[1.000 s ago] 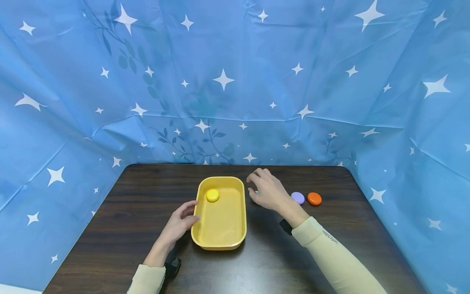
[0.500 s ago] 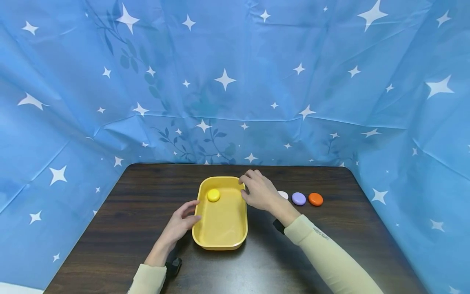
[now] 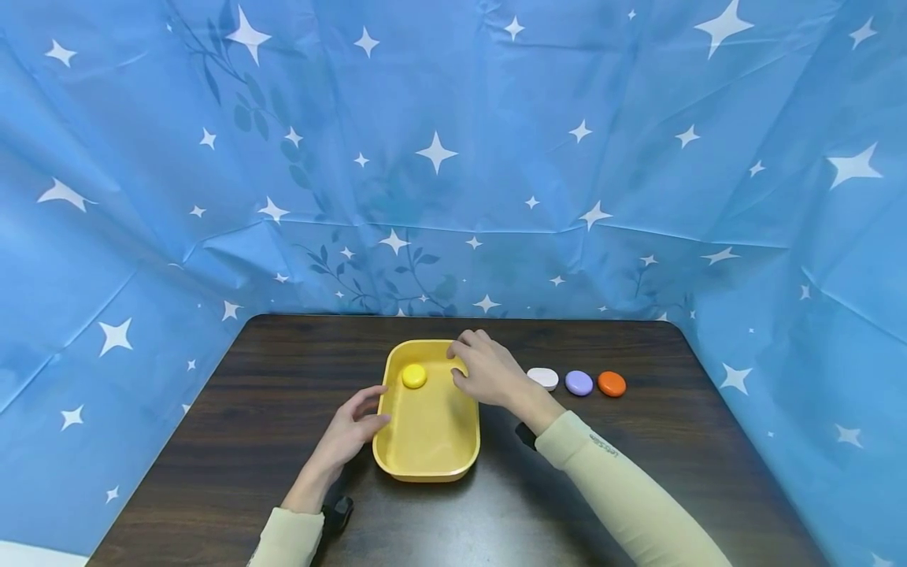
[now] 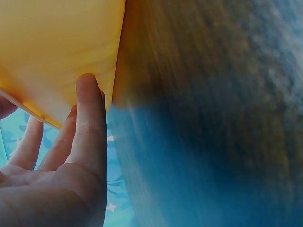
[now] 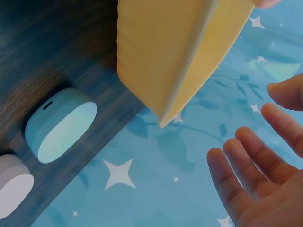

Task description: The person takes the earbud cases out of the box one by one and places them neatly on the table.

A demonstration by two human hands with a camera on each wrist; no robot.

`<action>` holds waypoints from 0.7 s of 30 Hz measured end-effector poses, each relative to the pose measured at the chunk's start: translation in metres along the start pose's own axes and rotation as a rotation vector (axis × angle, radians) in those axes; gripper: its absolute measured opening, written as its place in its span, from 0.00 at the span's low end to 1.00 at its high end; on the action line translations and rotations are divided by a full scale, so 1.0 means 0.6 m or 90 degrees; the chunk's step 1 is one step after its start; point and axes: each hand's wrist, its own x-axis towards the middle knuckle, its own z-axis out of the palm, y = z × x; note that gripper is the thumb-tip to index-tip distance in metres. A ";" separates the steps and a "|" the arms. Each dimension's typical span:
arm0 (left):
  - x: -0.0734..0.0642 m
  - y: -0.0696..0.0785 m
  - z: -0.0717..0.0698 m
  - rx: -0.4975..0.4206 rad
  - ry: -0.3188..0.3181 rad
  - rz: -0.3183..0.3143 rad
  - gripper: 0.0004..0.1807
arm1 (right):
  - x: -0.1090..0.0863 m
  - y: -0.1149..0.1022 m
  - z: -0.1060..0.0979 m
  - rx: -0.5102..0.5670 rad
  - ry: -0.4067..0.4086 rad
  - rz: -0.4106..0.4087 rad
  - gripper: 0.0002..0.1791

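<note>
A yellow plastic tray [image 3: 427,441] stands on the table, with a round yellow case [image 3: 414,376] inside near its far left corner. My left hand [image 3: 343,435] rests against the tray's left side, its extended fingers touching the wall and rim. My right hand [image 3: 490,376] is above the tray's far right rim. In the right wrist view its fingers [image 5: 232,184] are spread and hold nothing. Below it on the table lies a light blue rounded case [image 5: 66,127] with a small dark slot, like an earbud case. In the head view my right hand hides that one.
To the right of the tray a white case [image 3: 542,379], a purple case [image 3: 579,383] and an orange case [image 3: 612,384] lie in a row. The dark wooden table [image 3: 283,370] ends at a blue star-patterned cloth [image 3: 453,197] behind and on both sides.
My right hand has moved left, from over the table to over the tray's far right rim, uncovering the white case. My left hand has stayed at the tray's left side.
</note>
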 end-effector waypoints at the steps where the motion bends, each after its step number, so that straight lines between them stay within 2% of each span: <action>1: 0.000 0.000 0.000 0.000 0.000 0.000 0.28 | 0.001 -0.001 0.001 0.000 -0.002 0.000 0.13; 21: 0.000 -0.002 0.000 -0.001 0.005 -0.001 0.29 | 0.030 -0.017 0.031 0.006 -0.012 -0.043 0.12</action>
